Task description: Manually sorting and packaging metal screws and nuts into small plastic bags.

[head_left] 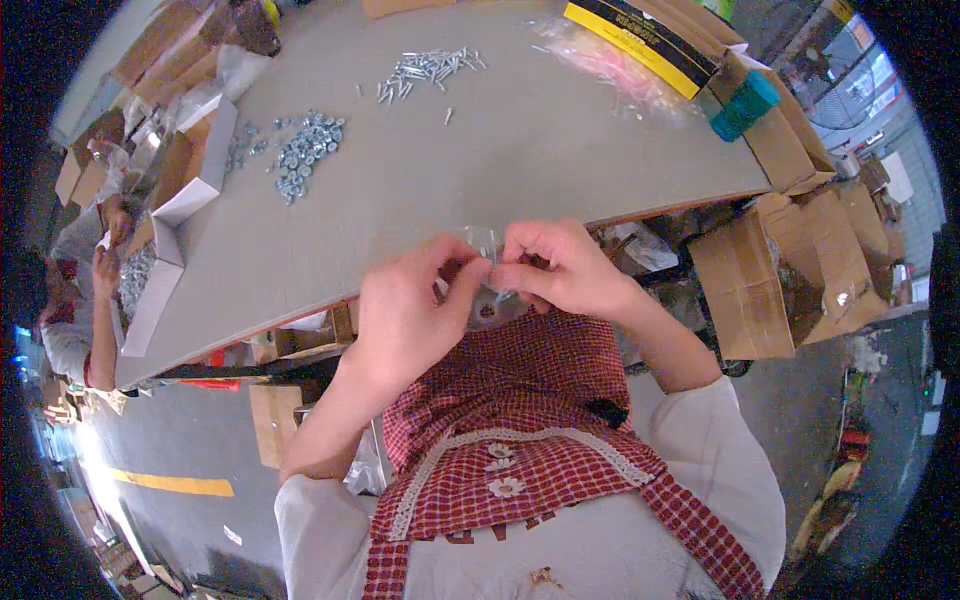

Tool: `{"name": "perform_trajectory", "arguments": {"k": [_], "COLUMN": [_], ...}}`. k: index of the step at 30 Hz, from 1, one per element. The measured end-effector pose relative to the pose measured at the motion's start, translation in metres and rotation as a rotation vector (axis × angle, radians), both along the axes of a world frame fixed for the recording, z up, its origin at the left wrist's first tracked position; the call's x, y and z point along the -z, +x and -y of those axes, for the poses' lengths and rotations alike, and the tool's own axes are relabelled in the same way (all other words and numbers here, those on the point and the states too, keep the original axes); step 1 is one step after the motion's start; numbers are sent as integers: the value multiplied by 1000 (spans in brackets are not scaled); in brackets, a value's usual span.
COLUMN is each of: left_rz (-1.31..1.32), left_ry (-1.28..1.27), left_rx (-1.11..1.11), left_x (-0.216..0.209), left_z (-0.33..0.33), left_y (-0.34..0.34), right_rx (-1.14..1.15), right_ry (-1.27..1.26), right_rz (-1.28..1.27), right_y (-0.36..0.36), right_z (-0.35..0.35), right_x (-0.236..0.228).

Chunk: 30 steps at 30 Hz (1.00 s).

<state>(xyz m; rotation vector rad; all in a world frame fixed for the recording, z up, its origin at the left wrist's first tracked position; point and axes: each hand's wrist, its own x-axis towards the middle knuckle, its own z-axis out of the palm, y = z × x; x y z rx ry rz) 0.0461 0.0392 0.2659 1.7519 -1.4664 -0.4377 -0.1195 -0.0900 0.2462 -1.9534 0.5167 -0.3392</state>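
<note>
Between both hands (415, 300) (560, 262), pinched clear bag (482, 319); beyond, lettered yellow-black box (640, 42).

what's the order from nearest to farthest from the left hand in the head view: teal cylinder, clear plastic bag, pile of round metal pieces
1. Clear plastic bag: at the left hand
2. Pile of round metal pieces: ahead, left on the table
3. Teal cylinder: far right edge
</note>
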Motion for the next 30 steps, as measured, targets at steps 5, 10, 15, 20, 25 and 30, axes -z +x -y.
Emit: {"name": "perform_trajectory", "arguments": {"k": [5, 10, 15, 20, 25, 30], "left_rz": [-231, -224, -420, -293, -315, -590], "left_ry": [53, 87, 170, -9, -115, -191], "left_rx": [99, 82, 14, -30, -69, -10], "left_x": [10, 13, 19, 19, 25, 34], "left_z": [7, 12, 15, 15, 12, 10], "left_y": [0, 4, 17, 11, 4, 4], "right_rx": [-24, -14, 142, 147, 169, 152], "right_ry": [-260, -335, -102, -449, -509, -276], "right_rz": [113, 59, 31, 257, 368, 385], "right_y": [11, 13, 10, 11, 16, 13], "right_z": [0, -4, -7, -21, -25, -22], "right_x": [22, 18, 7, 3, 8, 6]}}
